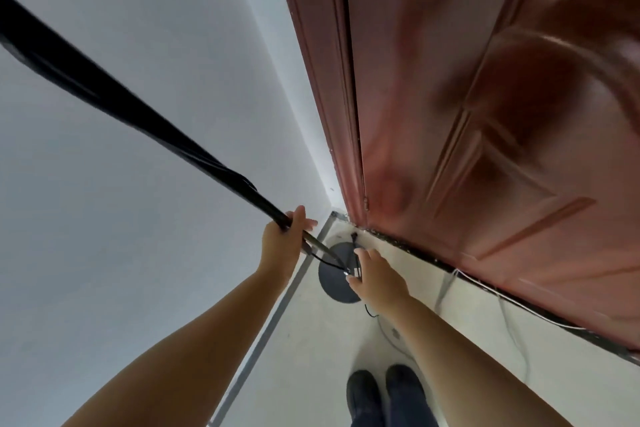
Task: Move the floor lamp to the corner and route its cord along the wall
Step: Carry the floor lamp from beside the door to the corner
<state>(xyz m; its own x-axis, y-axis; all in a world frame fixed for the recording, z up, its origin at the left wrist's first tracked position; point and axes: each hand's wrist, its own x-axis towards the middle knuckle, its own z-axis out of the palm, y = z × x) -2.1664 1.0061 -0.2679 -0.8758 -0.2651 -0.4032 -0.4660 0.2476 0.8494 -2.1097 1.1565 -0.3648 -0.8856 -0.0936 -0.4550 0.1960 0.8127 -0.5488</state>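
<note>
The floor lamp's black pole (138,116) runs from the upper left down to its round dark base (334,282), which stands on the pale floor in the corner between the white wall and the brown door. My left hand (285,236) is closed around the lower pole. My right hand (375,276) is down over the base, its fingers pinching the thin black cord (329,262) where it meets the pole's foot. A loop of the cord (370,312) lies on the floor just below my right wrist.
A white wall (138,253) fills the left, with a grey baseboard (273,319) along the floor. The brown panelled door (485,114) is on the right. Thin white wires (505,312) trail along the door's foot. My dark shoes (384,395) stand at the bottom.
</note>
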